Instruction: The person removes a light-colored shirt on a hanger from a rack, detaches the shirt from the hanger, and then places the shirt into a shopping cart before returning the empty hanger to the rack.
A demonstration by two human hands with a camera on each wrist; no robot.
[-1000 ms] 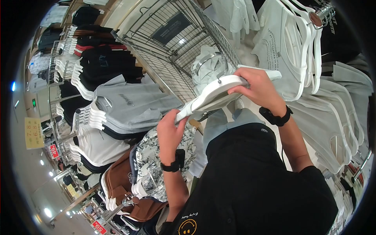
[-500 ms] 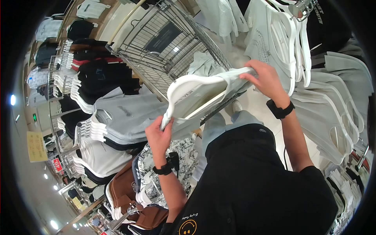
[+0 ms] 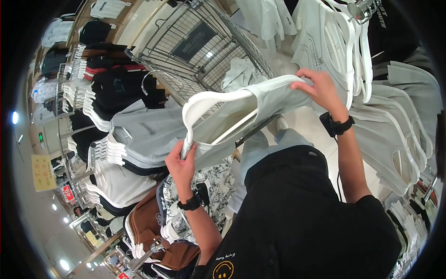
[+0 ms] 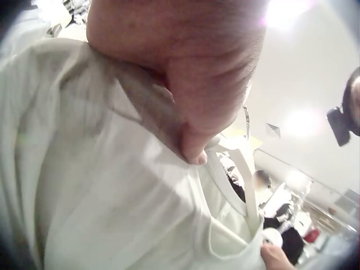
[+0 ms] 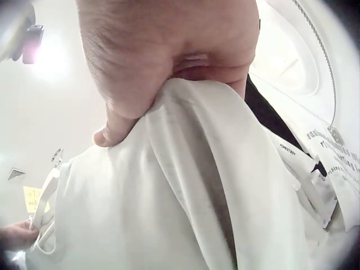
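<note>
A pale grey-green T-shirt (image 3: 281, 100) is stretched between my two hands, partly on a white hanger (image 3: 197, 107). My left hand (image 3: 182, 163) pinches the hanger's left end together with the shirt's edge, thumb on top. At the other shoulder, my right hand (image 3: 320, 88) grips the shirt fabric between thumb and fingers. The hanger's metal hook (image 3: 147, 83) points away from me. Through the neckline the hanger's lower bar (image 3: 237, 125) shows. In the right wrist view, cloth (image 5: 112, 197) drapes down from under my palm, whose curled fingers are mostly hidden.
A metal shopping cart (image 3: 223, 51) stands ahead, with a crumpled pale garment (image 3: 241, 74) inside. To the left are racks of grey shirts (image 3: 153, 130), black shirts (image 3: 123, 88) and a patterned shirt (image 3: 213, 186). Pale shirts (image 3: 320, 56) on white hangers hang close by on the right.
The hanger and left hand have moved left, and the right hand has shifted slightly right and up. My hands are farther apart, and the shirt is now spread wider with its neckline showing.
</note>
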